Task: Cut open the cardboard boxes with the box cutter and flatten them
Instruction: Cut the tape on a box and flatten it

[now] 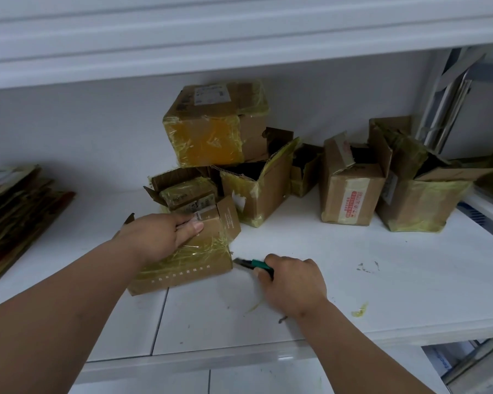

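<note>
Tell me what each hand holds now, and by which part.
The right hand grips the box cutter by its green handle, blade pointing at the box. The left hand only presses flat on top of the taped cardboard box.

This looks like a storeroom or parcel-handling corner: white shelving (353,268) with another shelf board overhead. Beyond the left hand (157,237) stand opened, tape-wrapped shipping boxes (239,172); far out to its left lies a stack of flattened cardboard (15,217).
</note>
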Motion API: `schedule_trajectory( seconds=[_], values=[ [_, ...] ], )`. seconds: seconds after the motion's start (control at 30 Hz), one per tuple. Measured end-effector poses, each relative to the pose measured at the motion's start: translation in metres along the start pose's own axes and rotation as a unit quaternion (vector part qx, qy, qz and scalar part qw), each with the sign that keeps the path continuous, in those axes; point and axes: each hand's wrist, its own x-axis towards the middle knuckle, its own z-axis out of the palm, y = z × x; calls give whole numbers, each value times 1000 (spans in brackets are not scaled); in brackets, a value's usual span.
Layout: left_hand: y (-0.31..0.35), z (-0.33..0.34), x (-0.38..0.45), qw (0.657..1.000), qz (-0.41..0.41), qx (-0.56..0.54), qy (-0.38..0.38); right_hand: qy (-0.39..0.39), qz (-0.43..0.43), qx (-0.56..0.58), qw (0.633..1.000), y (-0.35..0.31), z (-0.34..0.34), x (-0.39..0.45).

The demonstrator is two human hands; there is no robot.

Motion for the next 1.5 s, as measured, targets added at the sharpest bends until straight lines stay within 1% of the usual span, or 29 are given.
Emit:
schedule_trajectory(
  seconds=[0.07,0.13,0.2,0.37,0.47,0.5,0.57,0.67,0.77,0.83,0.9,0.97,1.03,1.13,1.2,1.33,1.5],
  values=[
    [2,0,1,1000,-5,3,-8,35,50,38,997,3,-5,2],
    [6,0,2,1000,-6,11,-10,45,97,108,988,3,-11,6],
    [12,-2,3,1000,-7,26,-14,23,108,142,984,-1,-13,7],
    [18,-4,1,998,-2,47,-36,-61,100,146,982,-14,-9,8],
    [7,-11,-2,993,17,39,-109,-93,118,173,973,-19,-12,11],
    [1,-13,-3,991,22,33,-127,-105,128,194,967,-21,-13,13],
    [-11,-14,-7,991,9,16,-136,-133,157,265,942,-26,-14,12],
    [-19,-9,-14,996,13,27,-87,-155,200,414,874,-36,-17,3],
    [-15,3,-15,994,28,100,-31,-133,215,503,826,-42,-18,-6],
    [-10,7,-15,989,21,147,-25,-122,221,538,804,-43,-16,-9],
    [-8,6,-13,990,17,135,-27,-115,225,561,789,-44,-16,-12],
    [-9,3,-11,997,9,74,-27,-105,230,579,776,-44,-18,-14],
    [-5,0,-11,999,0,47,-28,-98,239,589,766,-46,-20,-14],
    [6,1,-13,999,-7,38,-33,-85,248,605,751,-50,-21,-14],
    [10,2,-15,999,-12,31,-35,-77,249,610,748,-52,-20,-15],
    [3,2,-16,998,-28,19,-54,-67,245,622,741,-59,-20,-14],
    [-2,1,-14,997,-18,19,-69,-63,250,641,722,-68,-24,-12]
  ],
)
